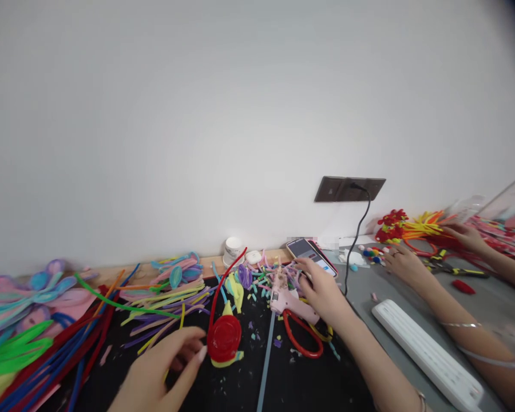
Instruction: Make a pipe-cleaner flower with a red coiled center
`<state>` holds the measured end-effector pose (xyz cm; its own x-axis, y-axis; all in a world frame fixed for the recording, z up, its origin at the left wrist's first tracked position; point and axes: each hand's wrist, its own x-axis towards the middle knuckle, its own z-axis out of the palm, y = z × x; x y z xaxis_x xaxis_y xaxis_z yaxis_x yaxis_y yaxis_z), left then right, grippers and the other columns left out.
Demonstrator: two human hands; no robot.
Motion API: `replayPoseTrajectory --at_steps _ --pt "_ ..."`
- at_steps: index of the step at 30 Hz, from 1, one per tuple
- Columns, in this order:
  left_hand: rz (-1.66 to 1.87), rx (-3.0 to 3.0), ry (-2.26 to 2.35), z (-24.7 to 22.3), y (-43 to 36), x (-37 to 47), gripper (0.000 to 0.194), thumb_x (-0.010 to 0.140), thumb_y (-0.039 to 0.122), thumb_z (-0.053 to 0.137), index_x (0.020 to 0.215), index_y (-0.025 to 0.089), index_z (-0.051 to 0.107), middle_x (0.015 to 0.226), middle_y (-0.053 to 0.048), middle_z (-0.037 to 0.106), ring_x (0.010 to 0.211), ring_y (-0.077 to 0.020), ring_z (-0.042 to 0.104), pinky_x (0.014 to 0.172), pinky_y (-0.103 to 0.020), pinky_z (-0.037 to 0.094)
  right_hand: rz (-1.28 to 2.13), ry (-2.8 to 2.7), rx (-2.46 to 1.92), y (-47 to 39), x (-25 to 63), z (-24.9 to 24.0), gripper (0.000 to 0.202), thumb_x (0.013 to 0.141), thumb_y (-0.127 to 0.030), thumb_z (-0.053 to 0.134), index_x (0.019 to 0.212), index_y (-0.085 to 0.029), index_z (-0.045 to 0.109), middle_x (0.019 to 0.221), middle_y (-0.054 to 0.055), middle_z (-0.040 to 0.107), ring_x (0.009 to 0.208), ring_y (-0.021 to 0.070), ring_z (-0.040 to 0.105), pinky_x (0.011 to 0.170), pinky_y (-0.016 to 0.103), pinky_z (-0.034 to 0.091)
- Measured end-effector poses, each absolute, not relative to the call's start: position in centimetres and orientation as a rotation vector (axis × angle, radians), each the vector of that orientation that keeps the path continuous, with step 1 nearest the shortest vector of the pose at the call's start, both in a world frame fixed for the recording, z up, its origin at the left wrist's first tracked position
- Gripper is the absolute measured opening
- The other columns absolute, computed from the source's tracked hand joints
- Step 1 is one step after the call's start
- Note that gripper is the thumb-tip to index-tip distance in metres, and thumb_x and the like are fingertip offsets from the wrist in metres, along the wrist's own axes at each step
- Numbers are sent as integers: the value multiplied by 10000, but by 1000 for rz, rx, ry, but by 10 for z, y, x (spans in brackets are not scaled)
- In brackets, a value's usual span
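Note:
My left hand is low on the left, fingers loosely curled and thumb apart from them. Its fingertips are beside a flat red coil, from which a long red stem rises. The coil lies on a yellow fuzzy piece, and a yellow strand passes behind my hand. My right hand hovers over a pink glue gun, its bent fingers apart near a phone. Something dark shows between those fingers; I cannot make it out. An orange-red loop lies below the glue gun.
Pipe cleaners in many colours spread leftward, beside fuzzy flowers. A white cup stands by the wall. At right lie a power strip, pliers and pompoms, near a co-worker's hands. A cord hangs from the socket.

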<state>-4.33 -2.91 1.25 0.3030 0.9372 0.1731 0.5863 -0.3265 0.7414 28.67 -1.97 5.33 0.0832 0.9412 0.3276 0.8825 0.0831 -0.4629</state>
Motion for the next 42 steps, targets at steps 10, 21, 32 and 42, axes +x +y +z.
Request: replayPoseTrajectory --at_steps 10,21,32,42 --pt "705 2233 1211 4 -2 -3 422 813 366 552 1216 240 540 1231 -105 586 1179 -283 509 1006 -463 394 248 -1851 -1482 -34 212 24 296 838 -105 420 1081 -195 563 987 74 632 944 216 583 831 366 462" --pt "784 2034 1450 -19 10 -16 259 849 346 447 1001 181 577 750 -47 685 678 -216 653 698 -366 522 385 -2041 -1500 -43 189 13 125 840 -134 524 791 -204 616 756 6 633 792 185 528 732 312 415" --pt "900 1385 1207 -21 15 -17 359 680 417 667 943 175 632 832 -48 741 821 -249 689 778 -371 539 431 -1976 -1512 -44 186 2 151 839 -104 528 826 -197 647 798 13 659 823 178 524 745 282 406" --pt "848 1116 1091 -15 18 -18 481 589 409 772 965 164 601 689 -36 733 709 -237 686 666 -321 517 295 -2015 -1445 -40 208 18 181 869 -135 471 905 -194 638 840 35 649 838 179 559 763 294 446"
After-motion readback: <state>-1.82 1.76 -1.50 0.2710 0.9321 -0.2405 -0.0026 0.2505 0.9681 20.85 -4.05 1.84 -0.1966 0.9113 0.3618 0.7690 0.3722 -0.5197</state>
